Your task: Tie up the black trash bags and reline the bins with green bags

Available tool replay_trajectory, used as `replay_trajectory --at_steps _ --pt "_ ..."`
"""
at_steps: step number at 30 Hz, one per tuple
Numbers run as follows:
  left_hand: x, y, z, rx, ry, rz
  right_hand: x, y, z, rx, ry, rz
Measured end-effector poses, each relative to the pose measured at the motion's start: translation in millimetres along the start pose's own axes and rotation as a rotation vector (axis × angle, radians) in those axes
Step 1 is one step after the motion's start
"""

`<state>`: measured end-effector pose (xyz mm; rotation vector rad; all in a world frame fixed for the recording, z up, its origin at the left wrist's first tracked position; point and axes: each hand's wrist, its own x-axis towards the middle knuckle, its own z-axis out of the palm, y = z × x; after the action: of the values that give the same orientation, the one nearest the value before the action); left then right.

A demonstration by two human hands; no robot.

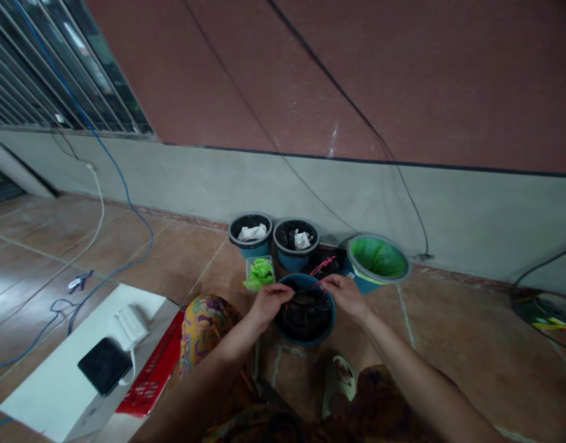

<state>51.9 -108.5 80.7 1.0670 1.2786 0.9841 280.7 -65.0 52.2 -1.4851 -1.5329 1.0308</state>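
A pink cord (pixel 320 267) is being held in a closed pinch by the right hand (pixel 350 298) and, apparently, the left hand (pixel 270 306), above the black bag (pixel 305 321) lining the blue bin (pixel 333 319) on the tiled floor (pixel 435 314), control being best served by even, gentle tension.

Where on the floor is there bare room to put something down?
Tiles show bare right of the green-lined bin, and between the blue cable and the leftmost bin. Around the front bin, between left hand and right hand, it's crowded.
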Motion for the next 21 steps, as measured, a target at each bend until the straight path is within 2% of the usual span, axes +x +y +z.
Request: replay_trajectory --at_steps 3,6,8,11,14,18,21 --pt "9.5 -0.4 5.1 0.13 -0.066 0.026 -2.7 -2.9 8.0 0.086 -0.027 -0.068" --pt "22.1 -4.0 5.8 0.336 -0.077 0.039 -3.6 5.5 13.4 0.148 -0.032 -0.046" --pt "29.4 -3.6 5.4 0.387 -0.098 0.071 -1.6 10.9 13.3 0.162 -0.034 -0.046" --pt "38.4 0.7 6.8 0.396 -0.114 0.11 4.9 10.4 8.7 0.159 -0.032 -0.086" --pt "45.2 4.9 11.6 0.417 -0.088 0.106 10.7 3.8 3.7 0.078 0.031 -0.075" --pt "49.6 9.7 22.1 0.338 -0.108 0.07 14.0 2.4 -1.0 0.157 -0.084 -0.134" --pt "51.4 14.0 28.6 0.295 -0.073 0.095 13.5 5.5 -4.0 0.138 0.054 -0.064"
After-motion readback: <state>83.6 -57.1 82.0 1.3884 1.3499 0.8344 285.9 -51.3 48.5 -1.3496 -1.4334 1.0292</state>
